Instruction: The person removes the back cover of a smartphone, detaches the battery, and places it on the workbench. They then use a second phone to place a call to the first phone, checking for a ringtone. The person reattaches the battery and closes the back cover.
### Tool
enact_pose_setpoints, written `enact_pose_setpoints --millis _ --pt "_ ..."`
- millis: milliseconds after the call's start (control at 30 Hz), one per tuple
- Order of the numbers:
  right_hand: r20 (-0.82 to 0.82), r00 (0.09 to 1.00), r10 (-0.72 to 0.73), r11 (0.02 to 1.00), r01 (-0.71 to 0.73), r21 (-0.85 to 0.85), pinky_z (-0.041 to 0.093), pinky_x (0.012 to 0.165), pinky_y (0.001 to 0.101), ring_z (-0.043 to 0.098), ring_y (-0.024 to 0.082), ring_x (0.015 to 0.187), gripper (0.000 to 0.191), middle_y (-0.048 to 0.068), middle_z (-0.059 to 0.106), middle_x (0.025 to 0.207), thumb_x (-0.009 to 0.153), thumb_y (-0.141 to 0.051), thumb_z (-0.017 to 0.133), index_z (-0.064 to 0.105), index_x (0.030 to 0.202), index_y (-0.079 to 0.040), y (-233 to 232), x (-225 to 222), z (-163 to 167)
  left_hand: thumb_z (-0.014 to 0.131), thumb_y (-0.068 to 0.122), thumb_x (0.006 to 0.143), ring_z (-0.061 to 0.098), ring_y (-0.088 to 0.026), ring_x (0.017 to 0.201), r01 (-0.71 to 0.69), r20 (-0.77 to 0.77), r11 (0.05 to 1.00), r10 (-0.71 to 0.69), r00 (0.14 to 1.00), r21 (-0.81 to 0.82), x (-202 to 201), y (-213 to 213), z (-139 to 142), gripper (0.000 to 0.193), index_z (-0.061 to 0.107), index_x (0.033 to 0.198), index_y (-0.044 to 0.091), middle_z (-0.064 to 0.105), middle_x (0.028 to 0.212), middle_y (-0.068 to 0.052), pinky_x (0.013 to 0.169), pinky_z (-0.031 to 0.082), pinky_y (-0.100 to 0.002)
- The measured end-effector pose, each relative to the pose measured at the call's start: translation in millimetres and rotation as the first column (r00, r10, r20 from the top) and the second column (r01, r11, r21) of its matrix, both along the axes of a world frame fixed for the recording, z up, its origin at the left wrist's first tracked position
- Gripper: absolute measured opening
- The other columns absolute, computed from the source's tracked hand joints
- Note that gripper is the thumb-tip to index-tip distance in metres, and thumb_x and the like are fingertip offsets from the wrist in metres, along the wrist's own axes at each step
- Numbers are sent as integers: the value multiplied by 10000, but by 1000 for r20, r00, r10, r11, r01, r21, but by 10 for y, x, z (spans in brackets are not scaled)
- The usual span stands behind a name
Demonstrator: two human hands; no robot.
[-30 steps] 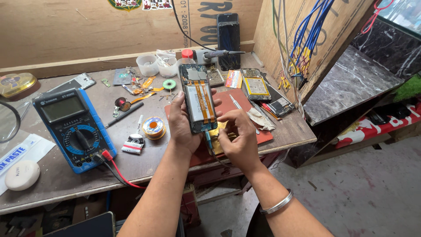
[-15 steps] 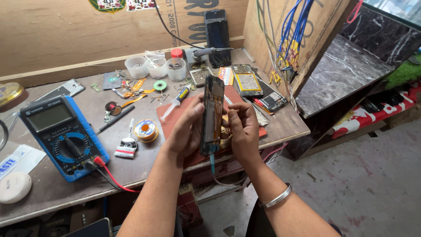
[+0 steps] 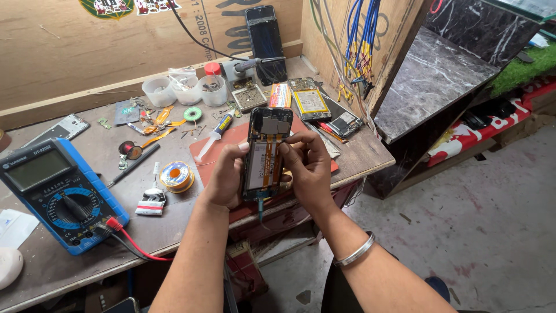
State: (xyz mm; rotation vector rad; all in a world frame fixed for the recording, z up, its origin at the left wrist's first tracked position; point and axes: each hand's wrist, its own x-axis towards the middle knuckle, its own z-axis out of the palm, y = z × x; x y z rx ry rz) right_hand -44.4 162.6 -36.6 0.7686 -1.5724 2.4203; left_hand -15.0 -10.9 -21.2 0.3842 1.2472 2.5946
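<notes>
Phone: you hold an opened phone (image 3: 267, 153) with its back cover off, upright and lifted above the front edge of the worktop (image 3: 75, 266), its insides facing you; an orange ribbon cable runs down its middle.
Left hand: your left hand (image 3: 225, 177) is curled around the phone's left edge, thumb on the exposed inside near the top, fingers behind it.
Right hand: your right hand (image 3: 310, 168) is closed on the phone's right edge, with the fingertips pressed onto the inner face beside the orange ribbon; you seem to pinch something small there, but the view is too poor to be sure.
Mat: a red mat (image 3: 223, 148) lies on the worktop just behind the phone, towards the right half.
Meter: a blue multimeter (image 3: 55, 194) sits near the front left corner, its red lead (image 3: 136, 246) trailing over the front edge.
Solder: a solder reel (image 3: 176, 175) rests between the meter and the mat, just left of your left hand.
Tube: a small glue tube (image 3: 215, 130) lies at the mat's back left corner.
Cups: three clear plastic cups (image 3: 185, 90) stand along the back edge, well away from your hands.
Bracelet: a metal bangle (image 3: 354, 252) circles your right wrist.
</notes>
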Motion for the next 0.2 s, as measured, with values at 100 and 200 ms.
enact_pose_setpoints --millis 100,200 --pt "-26 1000 5 999 -6 -34 406 610 182 457 9 702 146 -52 527 780 1043 -127 708 588 1109 -79 15 -8 -34 537 412 931 660 -289 1139 -35 -46 997 32 998 -63 13 34 36 644 513 1431 7 632 1304 -187 953 591 -474" --pt "-5 1000 24 997 -24 -68 451 654 195 508 15 747 144 -37 573 843 1033 -129 696 595 1124 -79 18 -24 -53 587 415 951 644 -268 1178 3 -135 997 -13 991 -73 55 79 140 669 501 1469 -1 611 1337 -182 1006 561 -466"
